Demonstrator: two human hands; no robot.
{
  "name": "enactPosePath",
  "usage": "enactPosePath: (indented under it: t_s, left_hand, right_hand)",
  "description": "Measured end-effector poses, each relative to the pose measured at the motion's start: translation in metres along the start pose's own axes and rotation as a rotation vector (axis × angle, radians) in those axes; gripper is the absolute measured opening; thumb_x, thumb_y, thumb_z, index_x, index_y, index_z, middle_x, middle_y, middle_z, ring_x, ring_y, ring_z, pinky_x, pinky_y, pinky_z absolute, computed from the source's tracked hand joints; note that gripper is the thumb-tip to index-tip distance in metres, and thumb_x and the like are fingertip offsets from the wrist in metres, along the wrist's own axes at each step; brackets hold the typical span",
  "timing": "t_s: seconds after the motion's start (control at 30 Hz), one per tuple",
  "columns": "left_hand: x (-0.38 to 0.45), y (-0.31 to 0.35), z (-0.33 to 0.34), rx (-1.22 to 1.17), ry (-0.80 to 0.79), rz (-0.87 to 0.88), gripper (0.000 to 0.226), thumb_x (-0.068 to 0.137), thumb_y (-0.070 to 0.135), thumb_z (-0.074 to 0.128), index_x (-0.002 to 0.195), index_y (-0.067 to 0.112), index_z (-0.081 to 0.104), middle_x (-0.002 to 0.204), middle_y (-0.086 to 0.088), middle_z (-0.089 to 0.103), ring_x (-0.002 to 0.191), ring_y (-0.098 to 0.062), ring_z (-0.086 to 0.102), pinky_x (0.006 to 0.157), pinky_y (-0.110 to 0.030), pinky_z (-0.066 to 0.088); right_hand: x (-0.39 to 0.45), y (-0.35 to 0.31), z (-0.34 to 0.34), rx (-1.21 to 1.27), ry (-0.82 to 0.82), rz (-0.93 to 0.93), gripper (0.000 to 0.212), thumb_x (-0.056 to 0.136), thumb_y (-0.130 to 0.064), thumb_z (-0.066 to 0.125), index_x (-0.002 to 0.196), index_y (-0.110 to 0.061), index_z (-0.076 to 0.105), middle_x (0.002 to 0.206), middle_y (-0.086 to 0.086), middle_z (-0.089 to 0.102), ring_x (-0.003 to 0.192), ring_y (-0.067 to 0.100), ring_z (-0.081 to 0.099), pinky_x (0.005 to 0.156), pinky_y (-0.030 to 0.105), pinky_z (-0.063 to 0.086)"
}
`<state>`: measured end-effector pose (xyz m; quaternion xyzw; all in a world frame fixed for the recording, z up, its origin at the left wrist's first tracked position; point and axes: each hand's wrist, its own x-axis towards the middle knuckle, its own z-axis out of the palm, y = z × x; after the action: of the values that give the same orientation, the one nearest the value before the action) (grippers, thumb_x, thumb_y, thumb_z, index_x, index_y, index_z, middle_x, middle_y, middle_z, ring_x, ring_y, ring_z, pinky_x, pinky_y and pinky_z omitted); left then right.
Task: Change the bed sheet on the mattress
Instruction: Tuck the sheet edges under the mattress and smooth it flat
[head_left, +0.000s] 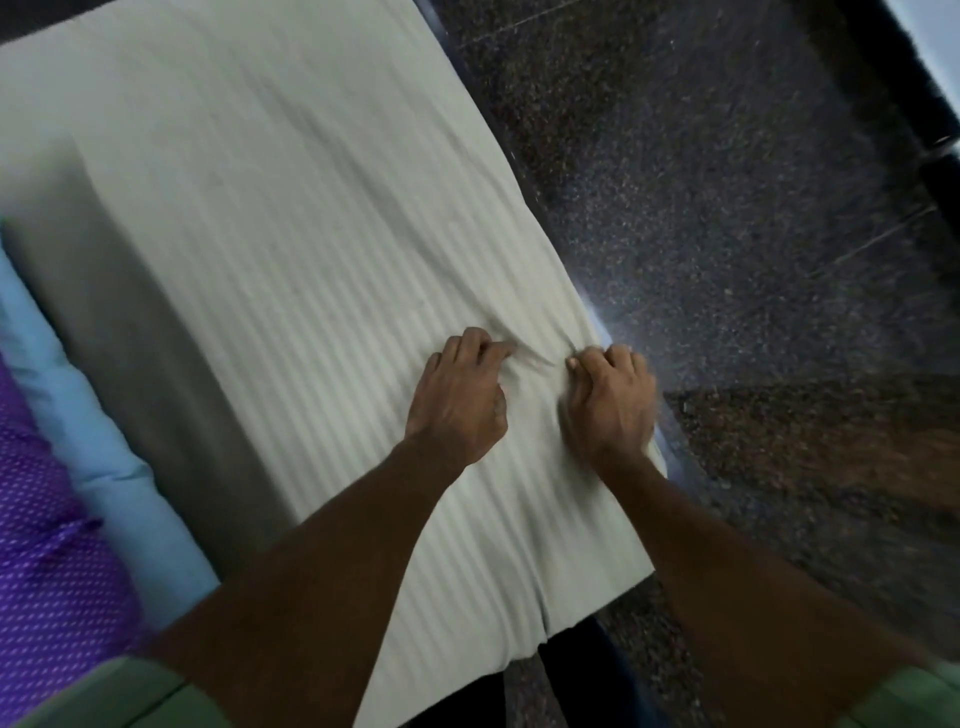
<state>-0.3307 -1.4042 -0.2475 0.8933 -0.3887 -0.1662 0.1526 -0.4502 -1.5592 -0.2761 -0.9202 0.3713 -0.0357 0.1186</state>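
Near the right edge of the bed, left hand (457, 400) and right hand (610, 400) side by side, both with fingers curled into the pale striped cotton bed sheet (291, 218), each pinching up a fold; creases radiating from the two grips. Sheet spread flat over the mattress, its near corner hanging past the edge. Left of it, a light blue padded cover (88, 431), then a purple dotted cloth (47, 545). To the right, dark speckled stone floor (727, 208). Green sleeves (130, 696) at the bottom corners.
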Motion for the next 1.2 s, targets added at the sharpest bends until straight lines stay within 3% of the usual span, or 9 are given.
enactPosePath:
  t_s: [0.17,0.33,0.47,0.6,0.8,0.9,1.0,1.1,1.2]
  left_hand:
    - [-0.009,0.015,0.011,-0.023,0.013,-0.049,0.046,0.089,0.024,0.060,0.135,0.020,0.054,0.132,-0.002,0.049,0.116,-0.022,0.052,0.096,-0.038,0.048]
    - [-0.037,0.039,0.021,-0.020,0.002,-0.100,0.050,0.089,0.022,0.061,0.138,0.023,0.053,0.130,-0.002,0.049,0.113,-0.021,0.053,0.094,-0.037,0.049]
    - [-0.066,0.067,0.030,-0.049,-0.027,-0.194,0.053,0.090,0.020,0.060,0.142,0.025,0.050,0.130,-0.001,0.047,0.117,-0.021,0.051,0.096,-0.038,0.047]
    - [-0.087,0.097,0.041,-0.097,-0.045,-0.279,0.054,0.093,0.023,0.057,0.146,0.023,0.045,0.134,-0.003,0.046,0.122,-0.023,0.050,0.098,-0.039,0.046]
    - [-0.124,0.129,0.057,-0.136,-0.044,-0.476,0.051,0.093,0.023,0.057,0.142,0.018,0.048,0.135,-0.008,0.048,0.123,-0.027,0.050,0.102,-0.044,0.045]
    - [-0.151,0.142,0.063,-0.145,-0.039,-0.556,0.042,0.094,0.023,0.057,0.135,0.017,0.055,0.132,-0.007,0.051,0.121,-0.028,0.050,0.104,-0.042,0.044]
    - [-0.165,0.152,0.066,-0.148,-0.091,-0.583,0.033,0.094,0.022,0.057,0.127,0.018,0.060,0.129,-0.006,0.052,0.120,-0.027,0.050,0.104,-0.041,0.044]
    - [-0.168,0.162,0.066,-0.197,-0.140,-0.598,0.025,0.094,0.021,0.055,0.115,0.020,0.067,0.122,-0.004,0.057,0.116,-0.026,0.054,0.102,-0.043,0.046]
    - [-0.165,0.172,0.069,-0.220,-0.164,-0.588,0.022,0.092,0.023,0.055,0.109,0.023,0.069,0.119,-0.004,0.059,0.115,-0.027,0.056,0.101,-0.044,0.048]
  right_hand:
    - [0.014,0.018,-0.009,0.052,-0.059,0.006,0.024,0.104,-0.033,0.049,0.090,-0.018,0.062,0.090,0.004,0.056,0.088,0.030,0.054,0.065,0.037,0.038]
    - [0.022,0.018,-0.011,0.107,-0.109,0.066,0.033,0.097,-0.043,0.050,0.087,-0.018,0.069,0.090,0.008,0.063,0.089,0.035,0.060,0.075,0.041,0.046]
    - [-0.019,0.032,-0.040,-0.044,-0.038,-0.024,0.044,0.094,-0.056,0.052,0.079,-0.017,0.063,0.089,0.008,0.062,0.092,0.030,0.054,0.081,0.042,0.039]
    - [-0.095,0.066,-0.050,-0.236,-0.232,-0.122,0.066,0.092,-0.077,0.043,0.084,-0.016,0.066,0.089,0.006,0.068,0.089,0.029,0.057,0.082,0.043,0.035]
    - [-0.121,0.088,-0.058,-0.317,-0.236,-0.157,0.069,0.092,-0.076,0.043,0.085,-0.013,0.072,0.085,0.007,0.072,0.084,0.031,0.062,0.083,0.045,0.036]
    - [-0.129,0.099,-0.071,-0.351,-0.351,-0.066,0.077,0.089,-0.082,0.037,0.082,-0.017,0.077,0.078,0.006,0.072,0.080,0.028,0.066,0.093,0.045,0.038]
    - [-0.139,0.111,-0.083,-0.274,-0.453,0.088,0.083,0.084,-0.089,0.040,0.094,-0.015,0.076,0.093,0.011,0.075,0.094,0.031,0.070,0.103,0.047,0.042]
    - [-0.147,0.119,-0.074,0.082,-0.564,0.360,0.073,0.082,-0.081,0.059,0.094,-0.011,0.075,0.098,0.013,0.075,0.098,0.035,0.071,0.095,0.044,0.054]
    - [-0.161,0.120,-0.062,0.601,-0.567,0.706,0.051,0.080,-0.058,0.078,0.072,-0.008,0.074,0.070,0.006,0.076,0.074,0.029,0.075,0.081,0.048,0.062]
